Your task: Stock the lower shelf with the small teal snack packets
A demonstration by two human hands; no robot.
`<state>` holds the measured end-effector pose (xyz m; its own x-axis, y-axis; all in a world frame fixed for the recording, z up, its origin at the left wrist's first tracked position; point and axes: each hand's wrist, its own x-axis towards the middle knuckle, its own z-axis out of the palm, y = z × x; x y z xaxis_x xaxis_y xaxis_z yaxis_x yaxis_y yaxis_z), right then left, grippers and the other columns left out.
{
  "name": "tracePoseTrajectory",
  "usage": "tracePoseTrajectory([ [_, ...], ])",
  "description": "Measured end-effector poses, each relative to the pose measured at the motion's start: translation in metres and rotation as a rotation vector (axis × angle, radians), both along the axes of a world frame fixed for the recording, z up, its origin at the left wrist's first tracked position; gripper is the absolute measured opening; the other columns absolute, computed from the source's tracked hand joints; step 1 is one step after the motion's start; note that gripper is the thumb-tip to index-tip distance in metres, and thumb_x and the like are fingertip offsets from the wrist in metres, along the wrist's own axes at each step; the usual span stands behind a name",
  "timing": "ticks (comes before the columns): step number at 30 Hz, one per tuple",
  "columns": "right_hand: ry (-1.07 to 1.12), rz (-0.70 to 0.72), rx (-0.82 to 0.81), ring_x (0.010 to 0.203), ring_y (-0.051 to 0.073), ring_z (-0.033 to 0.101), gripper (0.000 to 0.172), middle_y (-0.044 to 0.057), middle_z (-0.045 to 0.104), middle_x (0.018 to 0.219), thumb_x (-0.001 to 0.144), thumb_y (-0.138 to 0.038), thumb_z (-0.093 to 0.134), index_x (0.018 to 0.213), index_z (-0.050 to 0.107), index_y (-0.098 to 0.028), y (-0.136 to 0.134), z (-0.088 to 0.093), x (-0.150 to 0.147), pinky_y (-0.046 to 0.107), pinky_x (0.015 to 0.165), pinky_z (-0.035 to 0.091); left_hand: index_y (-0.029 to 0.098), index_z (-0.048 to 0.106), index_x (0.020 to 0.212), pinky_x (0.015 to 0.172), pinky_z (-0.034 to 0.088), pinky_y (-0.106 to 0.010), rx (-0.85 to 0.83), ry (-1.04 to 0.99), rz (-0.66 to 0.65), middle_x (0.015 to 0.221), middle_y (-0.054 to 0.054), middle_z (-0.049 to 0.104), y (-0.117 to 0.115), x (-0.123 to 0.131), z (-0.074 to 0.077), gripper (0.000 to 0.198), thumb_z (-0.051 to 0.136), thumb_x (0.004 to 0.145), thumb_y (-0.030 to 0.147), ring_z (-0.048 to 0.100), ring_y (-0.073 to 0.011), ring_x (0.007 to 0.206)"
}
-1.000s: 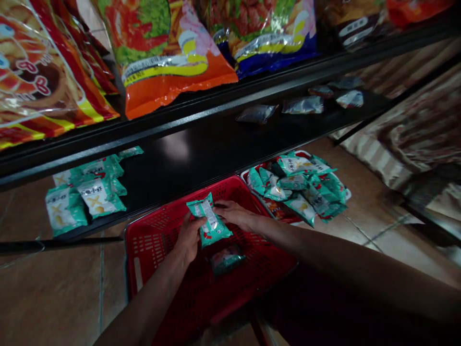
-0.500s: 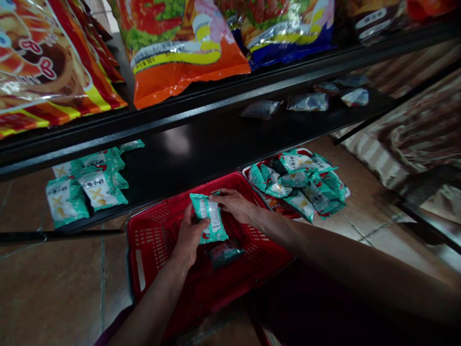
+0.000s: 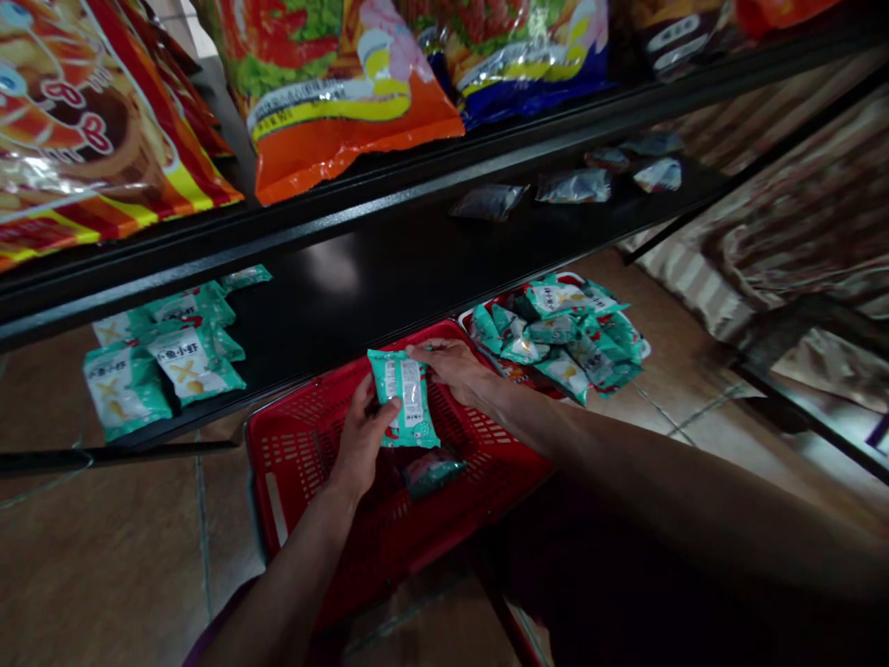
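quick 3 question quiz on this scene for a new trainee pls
1. True or false: the left hand and the right hand both hold the teal packet.
2. Directly beneath the held packet, a second packet lies: A) on the floor tiles; B) inside the red basket; C) on the black shelf.
3. Fill in: the heap of teal packets lies to the basket's ___ side.
Key: 1 true; 2 B; 3 right.
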<state>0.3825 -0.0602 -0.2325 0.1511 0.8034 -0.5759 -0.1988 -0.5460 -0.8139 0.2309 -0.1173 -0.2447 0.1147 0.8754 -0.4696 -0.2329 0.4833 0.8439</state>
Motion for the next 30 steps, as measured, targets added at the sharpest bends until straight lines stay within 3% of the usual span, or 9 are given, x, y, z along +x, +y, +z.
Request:
tracePoseTrajectory([
  [5, -0.002, -0.180, 0.035, 0.048, 0.008, 0.050, 0.019, -0.004, 0.058, 0.054, 0.067, -0.025, 0.072, 0.060, 0.057, -0.016, -0.004, 0.025, -0.003, 0.021, 0.050, 0.040, 0.023, 0.060, 0.113, 0.086, 0.048, -0.032, -0.031, 0.035, 0.114, 0.114, -0.006, 0.065, 0.005, -0.015, 0.002, 0.043, 0.066, 0.073, 0.039, 0.060, -0.0207, 0.104],
  [10, 0.079, -0.422, 0.001, 0.054, 0.009, 0.055, 0.020, -0.004, 0.061, 0.059, 0.078, -0.018, 0.059, 0.060, 0.051, -0.018, -0.016, 0.048, -0.002, 0.021, 0.057, 0.049, 0.017, 0.061, 0.094, 0.078, 0.052, -0.037, -0.202, -0.189, 0.236, 0.086, -0.006, 0.067, -0.001, -0.021, 0.013, 0.026, 0.056, 0.080, 0.038, 0.064, -0.0180, 0.079],
  [14, 0.140, -0.488, 0.023, 0.057, 0.008, 0.056, 0.023, -0.004, 0.059, 0.059, 0.081, -0.017, 0.055, 0.059, 0.049, -0.019, -0.033, 0.047, -0.008, 0.023, 0.064, 0.052, 0.016, 0.060, 0.096, 0.080, 0.052, -0.040, -0.178, -0.287, 0.178, 0.094, -0.008, 0.067, -0.015, -0.014, 0.024, 0.031, 0.059, 0.078, 0.041, 0.066, -0.0220, 0.086],
  [17, 0.186, -0.531, 0.048, 0.061, 0.009, 0.058, 0.021, -0.005, 0.058, 0.061, 0.080, -0.017, 0.055, 0.061, 0.047, -0.020, -0.047, 0.037, -0.017, 0.025, 0.067, 0.053, 0.018, 0.059, 0.096, 0.082, 0.051, -0.043, -0.099, -0.271, 0.164, 0.102, -0.007, 0.067, -0.022, -0.014, 0.024, 0.032, 0.068, 0.072, 0.038, 0.066, -0.0247, 0.092],
  [23, 0.157, -0.445, -0.043, 0.059, 0.009, 0.057, 0.017, -0.005, 0.057, 0.061, 0.074, -0.024, 0.061, 0.062, 0.049, -0.020, -0.057, 0.020, -0.036, 0.026, 0.064, 0.051, 0.017, 0.060, 0.080, 0.085, 0.050, -0.041, -0.042, -0.192, 0.305, 0.083, -0.002, 0.070, -0.015, -0.030, 0.011, 0.027, 0.076, 0.062, 0.027, 0.068, -0.0209, 0.080],
  [30, -0.047, -0.209, 0.041, 0.069, 0.015, 0.059, 0.018, -0.002, 0.062, 0.067, 0.060, -0.033, 0.067, 0.069, 0.058, -0.020, -0.059, -0.005, -0.042, 0.027, 0.065, 0.048, 0.019, 0.057, 0.081, 0.088, 0.049, -0.047, -0.079, -0.229, 0.364, 0.083, 0.001, 0.070, 0.006, -0.051, 0.013, 0.029, 0.077, 0.059, 0.023, 0.068, -0.0218, 0.081],
])
